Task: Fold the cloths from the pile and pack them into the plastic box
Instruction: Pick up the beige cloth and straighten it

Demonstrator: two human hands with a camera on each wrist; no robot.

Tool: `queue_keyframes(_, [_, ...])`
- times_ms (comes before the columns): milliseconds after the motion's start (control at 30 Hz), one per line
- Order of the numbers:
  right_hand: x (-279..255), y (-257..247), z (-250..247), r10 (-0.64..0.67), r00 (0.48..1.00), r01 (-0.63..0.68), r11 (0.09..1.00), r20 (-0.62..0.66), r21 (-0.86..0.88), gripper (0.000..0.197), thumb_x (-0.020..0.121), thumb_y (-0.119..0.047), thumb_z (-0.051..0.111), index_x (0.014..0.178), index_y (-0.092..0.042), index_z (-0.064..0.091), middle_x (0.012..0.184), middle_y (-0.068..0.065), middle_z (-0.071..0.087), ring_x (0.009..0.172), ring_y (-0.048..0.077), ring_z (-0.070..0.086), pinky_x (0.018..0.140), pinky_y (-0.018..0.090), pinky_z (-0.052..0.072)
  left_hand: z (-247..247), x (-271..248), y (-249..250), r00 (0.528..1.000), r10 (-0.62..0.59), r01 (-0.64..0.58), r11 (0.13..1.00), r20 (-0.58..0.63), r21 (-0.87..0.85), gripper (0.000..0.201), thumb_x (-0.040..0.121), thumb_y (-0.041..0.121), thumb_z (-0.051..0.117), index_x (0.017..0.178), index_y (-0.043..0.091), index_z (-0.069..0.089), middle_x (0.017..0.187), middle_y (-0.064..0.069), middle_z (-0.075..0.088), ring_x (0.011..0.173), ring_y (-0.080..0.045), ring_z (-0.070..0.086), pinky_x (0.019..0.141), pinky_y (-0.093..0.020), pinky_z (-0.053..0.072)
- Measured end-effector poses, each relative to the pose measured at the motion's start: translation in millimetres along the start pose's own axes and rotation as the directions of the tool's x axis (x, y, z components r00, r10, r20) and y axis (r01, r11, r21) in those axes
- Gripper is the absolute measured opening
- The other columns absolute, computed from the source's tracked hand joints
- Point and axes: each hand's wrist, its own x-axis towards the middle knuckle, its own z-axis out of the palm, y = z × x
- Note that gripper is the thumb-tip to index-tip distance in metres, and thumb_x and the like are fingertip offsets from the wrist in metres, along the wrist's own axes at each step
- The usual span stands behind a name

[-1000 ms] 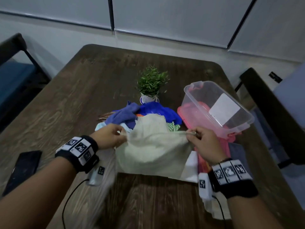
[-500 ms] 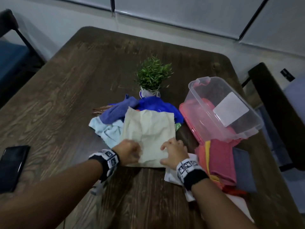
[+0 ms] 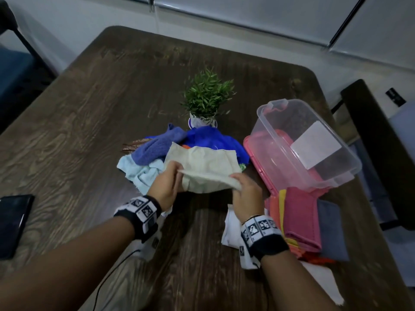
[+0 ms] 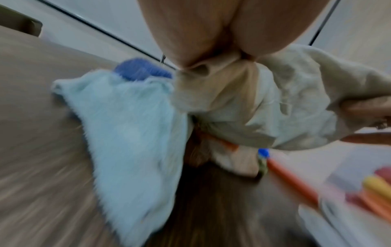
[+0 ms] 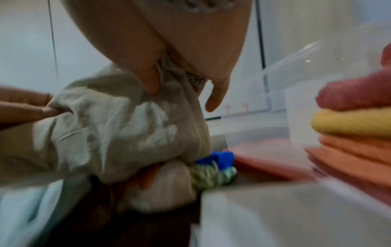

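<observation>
A cream cloth (image 3: 202, 164) lies half folded over the pile of cloths (image 3: 157, 151) at the table's middle. My left hand (image 3: 167, 185) pinches its near left corner (image 4: 203, 70) and my right hand (image 3: 244, 191) pinches its near right corner (image 5: 169, 78), both lifting the near edge off the table. The clear plastic box (image 3: 314, 153) stands tilted to the right on a pink lid (image 3: 253, 151). A stack of folded cloths (image 3: 301, 218), pink on top, lies in front of the box. A light blue cloth (image 4: 131, 133) sits beside my left hand.
A small potted plant (image 3: 205, 97) stands behind the pile. A black phone (image 3: 12, 223) lies at the left table edge. A white cloth (image 3: 231, 230) lies under my right wrist. Chairs (image 3: 370, 142) stand at the right and far left.
The cloth was held up and stretched, then laid flat on the pile with both hands pressing its near edge. Now both hands pinch the near corners and lift that edge.
</observation>
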Motion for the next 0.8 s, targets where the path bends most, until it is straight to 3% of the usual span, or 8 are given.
queue_keyframes(67, [13,-21,-26,-0.013,0.994,0.024,0.994,-0.109,0.103,0.033,0.081,0.004,0.059,0.104,-0.016,0.071,0.093,-0.002,0.07,0.086,0.014,0.063,0.081,0.027,0.052,-22,16,29,0.998,0.056,-0.057,0.994,-0.01,-0.09,0.008,0.099,0.034,0.048,0.101,0.027,0.046,0.082,0.007,0.058,0.072,-0.002,0.055,0.062,-0.021,0.038])
queue_keyframes(133, [20,-39,-51,-0.002,0.981,0.036,0.984,-0.195,0.173,0.027,0.084,0.004,0.062,0.103,-0.013,0.071,0.086,-0.006,0.067,0.078,0.003,0.058,0.073,0.01,0.045,-49,28,52,0.985,0.132,-0.125,0.99,0.108,-0.068,0.03,0.086,0.046,0.067,0.106,0.027,0.055,0.088,0.01,0.064,0.079,0.0,0.061,0.068,-0.017,0.046])
queue_keyframes(233, [19,-61,-84,-0.003,0.974,0.058,0.971,-0.229,0.232,0.014,0.09,-0.007,0.065,0.101,-0.015,0.07,0.082,-0.016,0.063,0.075,-0.005,0.057,0.071,0.006,0.042,-90,33,82,0.941,0.183,-0.204,0.978,0.284,0.044,0.04,0.075,0.057,0.074,0.097,0.024,0.068,0.082,0.01,0.069,0.075,-0.004,0.064,0.067,-0.03,0.052])
queue_keyframes(333, [4,-80,-106,-0.021,0.974,0.085,0.957,-0.227,0.276,0.01,0.092,-0.012,0.066,0.095,-0.022,0.066,0.081,-0.021,0.06,0.076,-0.015,0.056,0.068,0.001,0.039,-119,24,104,0.93,0.113,-0.109,0.994,0.35,-0.032,0.025,0.075,0.04,0.078,0.091,0.021,0.074,0.079,0.004,0.074,0.071,-0.011,0.068,0.064,-0.035,0.055])
queue_keyframes(467, [-16,-69,-103,0.081,0.99,-0.037,0.94,-0.119,0.338,0.008,0.09,-0.013,0.068,0.098,-0.017,0.069,0.084,-0.01,0.068,0.074,-0.002,0.061,0.071,0.012,0.048,-125,10,101,0.901,0.077,-0.043,0.995,0.427,-0.089,0.024,0.073,0.031,0.082,0.091,0.015,0.076,0.083,-0.002,0.076,0.073,-0.012,0.068,0.065,-0.028,0.055])
queue_keyframes(567, [-23,-33,-77,0.177,0.984,-0.179,0.958,0.029,0.223,0.008,0.088,-0.012,0.07,0.096,-0.012,0.069,0.087,0.002,0.069,0.079,0.017,0.063,0.077,0.028,0.05,-94,2,66,0.918,0.008,-0.076,0.985,0.397,0.156,0.022,0.077,0.031,0.082,0.084,0.014,0.071,0.074,-0.002,0.07,0.066,-0.012,0.061,0.063,-0.029,0.048])
queue_keyframes(700, [-39,5,-36,0.262,0.938,-0.258,0.965,0.228,-0.047,0.006,0.082,-0.012,0.072,0.084,-0.016,0.07,0.078,0.001,0.067,0.076,0.019,0.061,0.07,0.028,0.045,-43,-20,7,0.932,-0.168,0.048,0.936,0.323,0.348,0.013,0.077,0.026,0.072,0.078,0.013,0.069,0.077,-0.002,0.068,0.075,-0.025,0.063,0.068,-0.03,0.048])
queue_keyframes(800, [-61,17,-27,0.28,0.905,-0.271,0.96,0.321,-0.073,0.018,0.079,-0.004,0.068,0.08,-0.021,0.071,0.08,-0.006,0.069,0.075,0.014,0.061,0.071,0.024,0.044,-32,-38,-14,0.932,-0.222,0.135,0.946,0.287,0.294,0.02,0.074,0.005,0.072,0.07,0.024,0.067,0.071,0.004,0.066,0.062,-0.003,0.059,0.065,-0.02,0.048])
